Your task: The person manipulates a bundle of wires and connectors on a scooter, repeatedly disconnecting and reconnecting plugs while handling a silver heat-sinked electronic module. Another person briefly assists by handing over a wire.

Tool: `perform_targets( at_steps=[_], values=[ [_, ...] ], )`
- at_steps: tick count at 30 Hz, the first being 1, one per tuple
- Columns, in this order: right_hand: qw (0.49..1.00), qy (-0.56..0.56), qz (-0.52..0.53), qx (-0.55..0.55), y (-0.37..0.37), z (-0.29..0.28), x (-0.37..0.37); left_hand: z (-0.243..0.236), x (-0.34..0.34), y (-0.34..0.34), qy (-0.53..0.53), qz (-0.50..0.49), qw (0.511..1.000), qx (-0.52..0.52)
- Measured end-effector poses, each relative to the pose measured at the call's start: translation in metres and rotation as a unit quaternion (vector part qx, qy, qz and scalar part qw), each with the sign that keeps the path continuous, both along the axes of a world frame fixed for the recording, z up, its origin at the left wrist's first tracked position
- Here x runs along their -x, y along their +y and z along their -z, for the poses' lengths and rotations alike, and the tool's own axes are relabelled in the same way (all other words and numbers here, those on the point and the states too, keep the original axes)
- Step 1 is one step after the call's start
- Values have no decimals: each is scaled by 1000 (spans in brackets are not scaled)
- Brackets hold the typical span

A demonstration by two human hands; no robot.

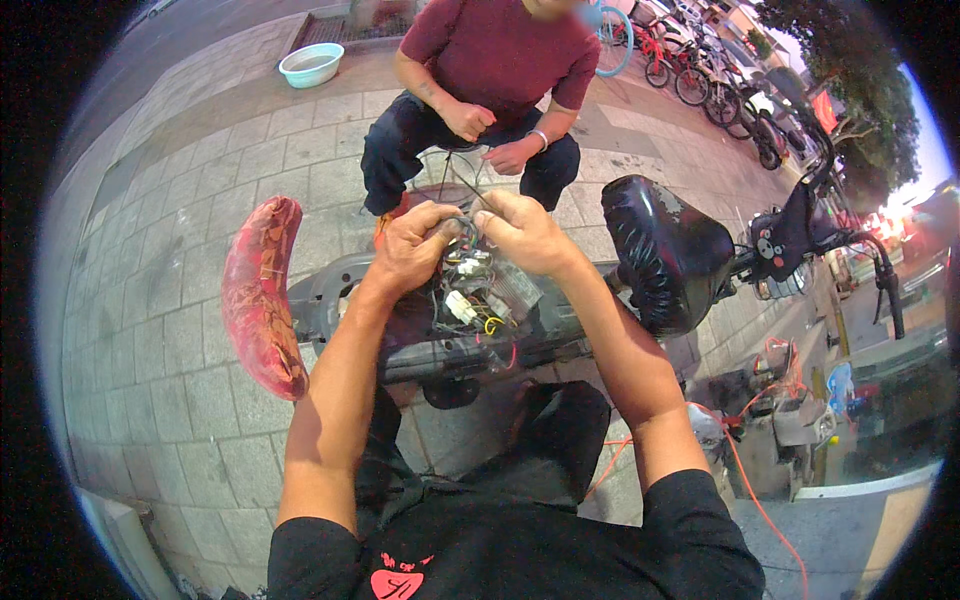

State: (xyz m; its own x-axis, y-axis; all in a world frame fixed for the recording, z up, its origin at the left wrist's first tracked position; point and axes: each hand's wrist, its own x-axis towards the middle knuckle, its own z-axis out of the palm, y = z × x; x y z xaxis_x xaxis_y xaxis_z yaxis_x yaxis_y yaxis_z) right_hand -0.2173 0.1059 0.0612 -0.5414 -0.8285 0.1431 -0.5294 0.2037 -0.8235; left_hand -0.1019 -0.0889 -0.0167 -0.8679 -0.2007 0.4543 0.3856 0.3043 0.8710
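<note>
Over the opened body of an electric scooter (400, 355), both my hands work at a bundle of loose wires (450, 285). My left hand (415, 247) is closed, thumb and fingers pinching wires at the far end of the bundle. Close beside it, my right hand (523, 234) is closed on a thin black cable (462, 180), which sticks up past the fingers. Just below the hands lie a white connector plug (461, 307) and a yellow wire loop (492, 325). A ribbed silver box (516, 291) sits partly under my right wrist. The exact pinch points are hidden.
A person (500, 70) in a maroon shirt sits opposite, hands near the cable. A black-covered saddle (665, 255) is at right, a worn red cushion (264, 300) at left. A basin (312, 65) stands farther off. Tools and an orange cord (745, 470) lie at right.
</note>
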Motion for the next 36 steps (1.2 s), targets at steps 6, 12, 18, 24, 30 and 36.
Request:
perform_targets(
  at_steps=[6, 12, 18, 24, 30, 36],
  values=[
    [981, 193, -7, -14, 11, 7, 17, -6, 10, 5, -8, -12, 993, 116],
    [993, 90, 43, 60, 3, 29, 10, -4, 6, 5, -72, -1, 997, -4],
    [984, 20, 144, 104, 22, 22, -30, -7, 4, -4, -91, 24, 990, -102],
    [976, -48, 175, 122, 66, -5, -71, -5, 14, -13, -189, -77, 979, 18],
    [961, -49, 193, 194, 177, 47, -149, 8, 20, -32, -165, -64, 983, 51],
    [766, -236, 547, 241, 368, 98, -246, 61, 29, -124, -129, -65, 980, 134]
  ],
)
